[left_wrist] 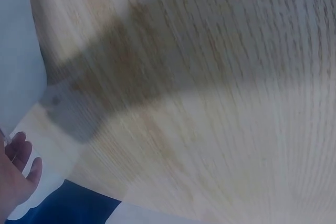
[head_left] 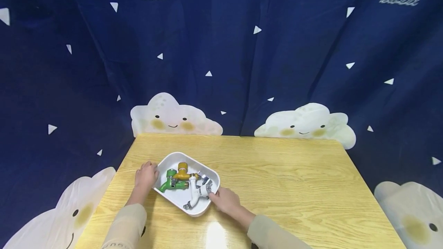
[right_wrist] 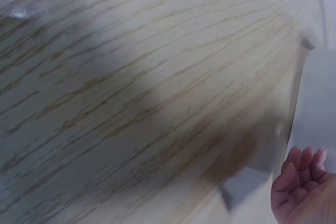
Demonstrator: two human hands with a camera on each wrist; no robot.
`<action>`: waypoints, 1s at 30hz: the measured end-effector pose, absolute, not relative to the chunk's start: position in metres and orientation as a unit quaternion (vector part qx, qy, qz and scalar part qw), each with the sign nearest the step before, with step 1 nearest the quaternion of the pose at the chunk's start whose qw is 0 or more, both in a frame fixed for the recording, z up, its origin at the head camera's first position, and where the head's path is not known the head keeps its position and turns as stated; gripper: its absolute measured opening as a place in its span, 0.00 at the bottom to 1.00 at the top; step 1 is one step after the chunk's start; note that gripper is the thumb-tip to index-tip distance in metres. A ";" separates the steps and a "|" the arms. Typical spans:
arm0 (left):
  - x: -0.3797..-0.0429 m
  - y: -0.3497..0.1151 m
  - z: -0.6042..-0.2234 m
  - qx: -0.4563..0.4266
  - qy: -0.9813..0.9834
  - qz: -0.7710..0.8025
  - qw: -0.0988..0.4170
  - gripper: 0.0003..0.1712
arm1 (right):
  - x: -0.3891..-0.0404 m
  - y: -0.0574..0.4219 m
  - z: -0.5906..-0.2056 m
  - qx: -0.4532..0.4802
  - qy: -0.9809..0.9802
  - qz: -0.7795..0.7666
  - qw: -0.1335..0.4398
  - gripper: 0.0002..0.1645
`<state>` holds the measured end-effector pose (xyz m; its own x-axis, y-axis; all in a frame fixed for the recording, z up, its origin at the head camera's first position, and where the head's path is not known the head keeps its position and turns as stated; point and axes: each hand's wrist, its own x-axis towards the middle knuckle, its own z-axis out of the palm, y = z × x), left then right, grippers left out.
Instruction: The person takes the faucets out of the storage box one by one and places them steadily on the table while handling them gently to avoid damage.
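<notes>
A white plastic tub (head_left: 179,198) stands at an angle on the left half of the table in the head view. Inside lie a green tap (head_left: 170,185), a yellow tap (head_left: 180,175), a white tap (head_left: 194,193) and a shiny metal tap (head_left: 206,180) partly hidden behind the white one. My left hand (head_left: 147,175) grips the tub's left edge. At the opposite corner my right hand (head_left: 225,200) holds the rim, thumb on top. In the right wrist view the curled fingers (right_wrist: 295,157) lie against the tub's outer wall (right_wrist: 317,103).
The wooden table (head_left: 294,187) reaches back to a dark blue curtain (head_left: 238,49) printed with clouds and white triangles. Bare wood lies right of the tub, and a bright glare spot (head_left: 216,235) shows near the front.
</notes>
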<state>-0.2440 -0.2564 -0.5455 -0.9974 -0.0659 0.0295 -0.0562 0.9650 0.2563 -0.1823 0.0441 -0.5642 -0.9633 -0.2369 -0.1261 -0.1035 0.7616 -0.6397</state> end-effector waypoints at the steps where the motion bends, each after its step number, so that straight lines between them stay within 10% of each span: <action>1: -0.243 -0.256 -0.546 0.031 -0.991 -0.130 0.020 0.19 | -0.183 0.045 -0.565 -0.092 0.933 -0.333 0.098 0.19; 30: -0.214 -0.234 -0.556 0.082 -0.975 -0.183 0.091 0.18 | -0.200 0.054 -0.561 -0.024 0.951 -0.303 0.056 0.17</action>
